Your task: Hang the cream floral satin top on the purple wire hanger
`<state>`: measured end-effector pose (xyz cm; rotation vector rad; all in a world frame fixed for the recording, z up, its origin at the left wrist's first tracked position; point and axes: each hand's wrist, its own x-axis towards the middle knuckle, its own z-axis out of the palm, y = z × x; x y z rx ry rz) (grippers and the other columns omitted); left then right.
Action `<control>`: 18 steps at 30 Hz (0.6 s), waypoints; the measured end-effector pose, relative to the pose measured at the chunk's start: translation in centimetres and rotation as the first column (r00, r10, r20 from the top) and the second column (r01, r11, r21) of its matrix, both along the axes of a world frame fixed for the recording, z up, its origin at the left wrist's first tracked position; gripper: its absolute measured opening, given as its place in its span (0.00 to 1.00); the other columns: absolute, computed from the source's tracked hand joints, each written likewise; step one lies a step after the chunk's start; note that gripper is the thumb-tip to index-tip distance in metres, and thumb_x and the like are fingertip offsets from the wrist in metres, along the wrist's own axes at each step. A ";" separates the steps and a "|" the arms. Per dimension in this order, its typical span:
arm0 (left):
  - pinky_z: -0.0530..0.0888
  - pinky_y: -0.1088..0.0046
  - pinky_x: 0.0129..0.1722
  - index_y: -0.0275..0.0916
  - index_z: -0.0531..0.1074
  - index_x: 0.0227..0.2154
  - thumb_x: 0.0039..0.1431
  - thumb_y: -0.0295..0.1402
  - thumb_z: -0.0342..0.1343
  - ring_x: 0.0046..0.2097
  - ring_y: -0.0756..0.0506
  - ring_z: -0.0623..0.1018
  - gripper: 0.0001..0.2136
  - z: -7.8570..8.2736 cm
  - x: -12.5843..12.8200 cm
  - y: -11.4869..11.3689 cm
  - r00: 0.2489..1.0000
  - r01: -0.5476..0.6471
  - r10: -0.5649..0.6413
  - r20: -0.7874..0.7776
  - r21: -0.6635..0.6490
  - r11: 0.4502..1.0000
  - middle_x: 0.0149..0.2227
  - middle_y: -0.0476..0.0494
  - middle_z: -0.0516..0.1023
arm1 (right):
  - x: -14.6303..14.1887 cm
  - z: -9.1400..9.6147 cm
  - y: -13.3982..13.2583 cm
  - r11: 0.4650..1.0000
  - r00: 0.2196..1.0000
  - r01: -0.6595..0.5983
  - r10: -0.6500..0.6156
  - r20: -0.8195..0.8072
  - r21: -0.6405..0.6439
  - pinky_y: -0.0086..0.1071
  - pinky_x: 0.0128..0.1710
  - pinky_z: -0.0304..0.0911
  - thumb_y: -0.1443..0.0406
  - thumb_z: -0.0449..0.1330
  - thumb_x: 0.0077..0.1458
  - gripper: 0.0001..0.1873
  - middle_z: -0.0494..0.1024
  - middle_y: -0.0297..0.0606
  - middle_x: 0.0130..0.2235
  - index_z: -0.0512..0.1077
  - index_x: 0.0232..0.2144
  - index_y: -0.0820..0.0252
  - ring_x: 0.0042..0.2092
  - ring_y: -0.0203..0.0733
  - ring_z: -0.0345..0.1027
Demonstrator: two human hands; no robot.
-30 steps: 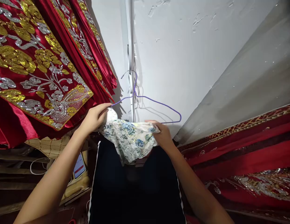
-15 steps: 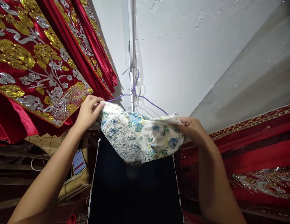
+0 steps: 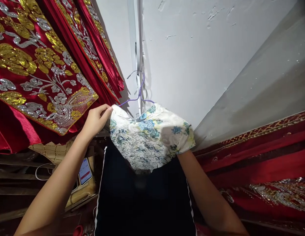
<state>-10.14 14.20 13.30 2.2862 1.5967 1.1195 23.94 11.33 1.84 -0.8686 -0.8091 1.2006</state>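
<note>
So there's this floral top [image 3: 142, 141] — white with blue, green and yellow flowers — up in front of a white wall [image 3: 186, 65], with a purple hanger [image 3: 140, 93] showing above its neckline. The hanger's hook is up by a pale metal strip [image 3: 139, 32] running down the wall. Left hand [image 3: 99, 118] has its grip closed, thumb and fingers pinching the top at the shoulder, right near that end of the hanger. Right hand's hidden by the cloth, only the forearm [image 3: 206, 183] shows below the sleeve — so I can't tell how open that grip is or whether it's got hold of anything. Red embroidered cloth [image 3: 46, 72] with gold and silver flowers hangs just beside the left hand. Lower down on that side there's a lit phone [image 3: 85, 172].
</note>
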 end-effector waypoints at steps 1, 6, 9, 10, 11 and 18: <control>0.62 0.74 0.32 0.37 0.73 0.32 0.68 0.45 0.48 0.30 0.50 0.67 0.17 0.0 -0.3 -0.2 1.000 -0.016 0.016 -0.011 -0.006 1.000 0.27 0.51 0.70 | 0.6 0.4 -0.1 1.000 1.000 0.020 -0.020 0.011 0.003 0.52 0.41 0.74 0.33 0.54 0.46 0.32 0.80 0.41 0.31 0.76 0.30 0.51 0.44 0.57 0.77; 0.62 0.74 0.32 0.37 0.73 0.31 0.67 0.45 0.49 0.30 0.50 0.68 0.17 0.1 -0.3 -0.6 0.999 -0.053 0.053 0.009 -0.004 0.999 0.26 0.51 0.70 | 3.2 4.4 -0.6 0.999 0.998 0.043 -0.043 -0.040 0.002 0.44 0.39 0.75 0.39 0.63 0.49 0.28 0.80 0.40 0.34 0.77 0.36 0.55 0.46 0.55 0.77; 0.65 0.74 0.34 0.38 0.73 0.37 0.68 0.46 0.47 0.33 0.48 0.71 0.17 0.6 0.6 -0.4 0.996 -0.033 0.030 0.090 0.030 0.999 0.29 0.49 0.72 | 3.2 6.9 -0.3 0.986 0.987 0.157 -0.159 0.034 0.050 0.43 0.40 0.76 0.45 0.67 0.49 0.26 0.81 0.41 0.38 0.77 0.41 0.56 0.46 0.54 0.77; 0.66 0.74 0.35 0.38 0.73 0.40 0.69 0.46 0.47 0.34 0.48 0.72 0.16 0.8 0.9 -0.3 0.993 -0.028 0.022 0.114 0.044 0.999 0.32 0.49 0.74 | 3.1 7.6 -0.1 0.975 0.975 0.215 -0.217 0.041 0.056 0.43 0.40 0.76 0.45 0.67 0.50 0.26 0.81 0.42 0.40 0.76 0.43 0.56 0.46 0.53 0.77; 0.67 0.73 0.37 0.39 0.72 0.44 0.68 0.46 0.48 0.35 0.47 0.73 0.16 1.0 1.2 -0.2 0.992 -0.023 0.016 0.129 0.052 0.998 0.34 0.48 0.75 | 3.1 8.1 0.1 0.961 0.961 0.272 -0.274 0.040 0.057 0.43 0.40 0.76 0.44 0.66 0.50 0.26 0.80 0.42 0.42 0.76 0.43 0.56 0.46 0.53 0.77; 0.70 0.72 0.37 0.39 0.75 0.44 0.66 0.44 0.52 0.37 0.46 0.76 0.15 1.4 3.7 0.0 0.991 0.119 -0.118 0.064 -0.013 0.993 0.37 0.46 0.79 | 3.1 8.4 -0.4 0.872 0.867 0.490 -0.488 -0.103 -0.008 0.43 0.42 0.78 0.48 0.66 0.55 0.20 0.79 0.42 0.47 0.75 0.43 0.54 0.48 0.49 0.77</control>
